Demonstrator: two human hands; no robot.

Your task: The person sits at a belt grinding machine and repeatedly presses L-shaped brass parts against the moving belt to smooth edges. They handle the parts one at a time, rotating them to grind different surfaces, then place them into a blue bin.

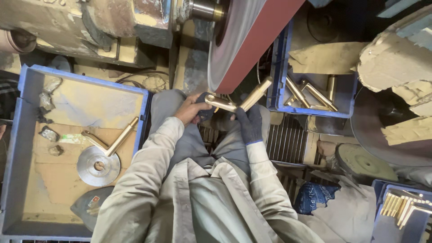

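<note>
Two hands on one piece: your left hand [191, 110], bare, has its fingers clamped on the flat rounded end of a brass L-shaped handle [238, 101], with a scrap of dark cloth [206, 105] pinched under them. Your right hand [249, 122], in a dark blue glove, has its fingers closed on the bend of the same handle from below. Handle sits over your lap, its long arm pointing toward 1 o'clock, tip just beside the sanding belt [252, 40] at 12 o'clock; cannot tell if it touches. Belt is reddish outside, grey inside, and runs over a wheel on a worn machine [90, 22] at 11 o'clock. At 9 o'clock, a blue tray [18, 148] lined with cardboard holds another brass L-shaped piece [112, 141] lying against a round metal disc [98, 165], plus a few crumpled foil-like scraps. At 2 o'clock, a second blue bin [276, 58] holds several more brass handles [312, 94]. At 3 o'clock, caked tan buffing wheels [396, 58]. At 4 o'clock, a third blue bin [382, 189] with a stack of brass parts [402, 207], and a blue patterned cloth [315, 195] near it. You wear a light grey jacket.
</note>
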